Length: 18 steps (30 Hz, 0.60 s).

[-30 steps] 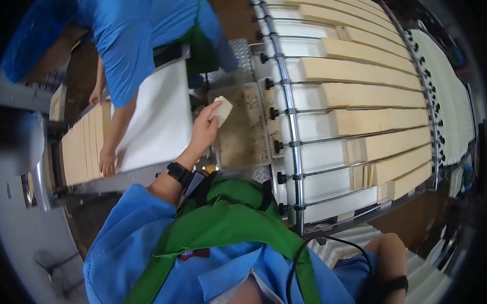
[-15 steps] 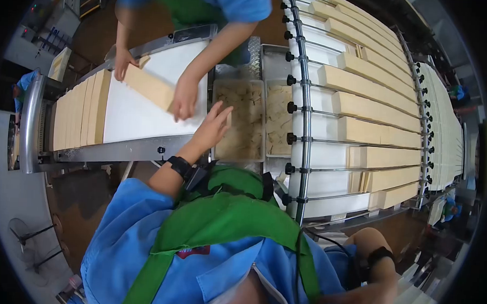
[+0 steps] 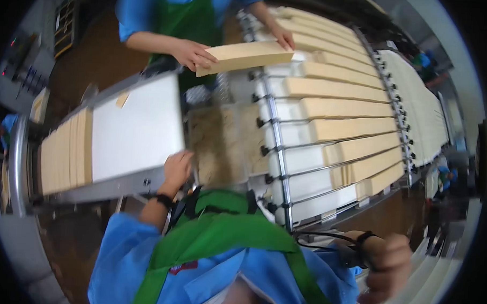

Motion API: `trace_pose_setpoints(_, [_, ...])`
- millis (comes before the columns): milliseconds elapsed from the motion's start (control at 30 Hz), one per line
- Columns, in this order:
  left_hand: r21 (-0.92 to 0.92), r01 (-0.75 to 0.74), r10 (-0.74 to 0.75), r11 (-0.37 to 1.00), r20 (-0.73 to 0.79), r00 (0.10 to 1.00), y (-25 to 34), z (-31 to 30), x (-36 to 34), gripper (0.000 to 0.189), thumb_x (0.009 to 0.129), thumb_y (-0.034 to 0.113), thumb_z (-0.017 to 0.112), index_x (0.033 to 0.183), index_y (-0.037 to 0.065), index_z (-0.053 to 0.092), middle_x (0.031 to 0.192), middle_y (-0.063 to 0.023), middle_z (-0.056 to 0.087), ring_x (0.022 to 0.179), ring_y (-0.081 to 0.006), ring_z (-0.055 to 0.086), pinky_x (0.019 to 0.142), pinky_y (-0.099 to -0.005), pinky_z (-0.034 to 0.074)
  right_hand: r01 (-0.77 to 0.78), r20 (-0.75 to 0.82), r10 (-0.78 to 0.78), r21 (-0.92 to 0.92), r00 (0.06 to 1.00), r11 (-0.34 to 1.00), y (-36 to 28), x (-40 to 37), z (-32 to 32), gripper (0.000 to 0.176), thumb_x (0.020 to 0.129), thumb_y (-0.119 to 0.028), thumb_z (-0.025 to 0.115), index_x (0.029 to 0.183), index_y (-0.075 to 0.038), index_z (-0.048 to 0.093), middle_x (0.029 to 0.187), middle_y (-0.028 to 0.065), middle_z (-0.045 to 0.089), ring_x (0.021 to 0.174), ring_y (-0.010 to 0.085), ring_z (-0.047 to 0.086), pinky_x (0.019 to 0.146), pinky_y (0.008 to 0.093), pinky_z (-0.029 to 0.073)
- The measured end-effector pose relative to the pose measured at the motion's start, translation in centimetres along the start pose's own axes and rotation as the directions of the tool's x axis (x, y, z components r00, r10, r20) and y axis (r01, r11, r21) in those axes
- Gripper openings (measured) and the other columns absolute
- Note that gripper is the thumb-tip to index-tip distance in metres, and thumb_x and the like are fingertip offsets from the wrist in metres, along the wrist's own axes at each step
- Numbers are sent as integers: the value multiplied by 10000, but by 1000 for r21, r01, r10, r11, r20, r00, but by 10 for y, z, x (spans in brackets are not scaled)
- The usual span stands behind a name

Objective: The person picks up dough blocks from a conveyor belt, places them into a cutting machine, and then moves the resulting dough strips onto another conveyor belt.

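My left hand [image 3: 178,168] is at the near right corner of a white belt [image 3: 137,132], its fingers curled together. Whether anything is in them is hidden. On that belt, a small pale scrap [image 3: 122,99] lies near the far edge, and several pale yellow slabs [image 3: 66,154] stand packed at the left end. My right hand [image 3: 390,264] is low on the right, away from the slabs and smeared by motion. Across from me, a co-worker's two hands hold a long pale yellow slab [image 3: 247,56] by its ends, above the gap between the two belts.
Bins of pale scraps [image 3: 217,145] stand between the belts. On the right, a wide white belt carries rows of long yellow slabs [image 3: 347,108] under metal rods, with a rail [image 3: 278,145] and black knobs along its near side. A co-worker in a green apron [image 3: 186,29] stands opposite.
The co-worker has lifted the slab off the left belt and moved it right. My left hand has drawn back to the belt's corner, fingers now curled. My right hand has risen. The view has shifted.
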<state>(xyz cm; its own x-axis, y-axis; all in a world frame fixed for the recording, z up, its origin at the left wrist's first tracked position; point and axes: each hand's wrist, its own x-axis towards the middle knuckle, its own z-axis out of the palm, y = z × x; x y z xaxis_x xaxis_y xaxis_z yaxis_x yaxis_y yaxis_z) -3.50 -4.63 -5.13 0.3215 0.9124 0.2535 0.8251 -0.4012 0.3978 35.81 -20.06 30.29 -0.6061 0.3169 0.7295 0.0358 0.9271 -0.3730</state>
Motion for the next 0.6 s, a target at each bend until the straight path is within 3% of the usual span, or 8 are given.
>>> trace_pose_setpoints(33, [3,9,-9,1000,-1,1000,0,1,0,321,716,97,597,1036,114,611,1056,-73,605,964,-271,573,805,-399,441,-17,86,15,31,996,999,6,-9,0,205,861,-286,625,762,-112,666,737,19,595,593,157,516,553,331,452])
trace_pose_setpoints(67, [3,8,-8,1000,0,1000,-1,2,-3,327,711,99,602,1037,116,611,1064,-79,603,968,-277,572,805,-402,441,-105,214,60,207,975,973,23,-11,2,203,866,-276,609,791,-95,663,777,39,613,611,180,535,565,335,458])
trace_pose_setpoints(133, [39,-101,105,994,-133,985,-8,10,-5,337,687,79,602,1022,116,615,1049,-92,607,955,-279,579,788,-399,443,-362,397,184,435,899,824,54,-16,17,193,861,-244,609,842,-57,653,840,79,640,640,217,560,578,340,467])
trace_pose_setpoints(167, [25,-99,101,995,-110,989,-8,10,-5,334,678,72,603,1009,112,618,1037,-92,609,948,-277,581,779,-397,442,-486,451,263,503,853,714,67,-18,29,189,850,-224,624,864,-36,646,862,98,647,650,231,567,578,343,469])
trace_pose_setpoints(367, [9,-67,67,998,-80,994,0,2,0,286,661,47,603,942,96,623,960,-80,617,885,-268,581,738,-384,434,-722,607,395,612,690,322,144,-91,81,408,794,-327,703,1057,-19,653,937,47,672,758,136,574,664,298,468])
trace_pose_setpoints(433, [11,-76,77,997,-90,993,0,0,-2,272,663,46,602,929,95,624,949,-79,616,875,-270,579,737,-382,433,-652,356,634,687,686,321,175,-124,105,398,837,-322,663,1101,-26,640,965,30,670,790,97,563,707,262,474])
trace_pose_setpoints(500, [4,-77,77,997,-93,993,3,-3,-1,263,661,38,591,918,86,619,940,-84,613,863,-280,576,730,-389,431,-799,143,890,518,433,306,200,-128,120,397,857,-348,632,1095,-30,637,994,126,649,937,215,592,834,315,472])
trace_pose_setpoints(600, [-2,-52,52,999,-79,996,6,-6,0,257,657,31,581,907,78,617,943,-90,610,857,-289,572,727,-398,428,-884,-124,875,-38,467,466,263,-171,161,439,850,-413,604,1180,-122,600,1245,122,536,1144,257,473,977,373,347])
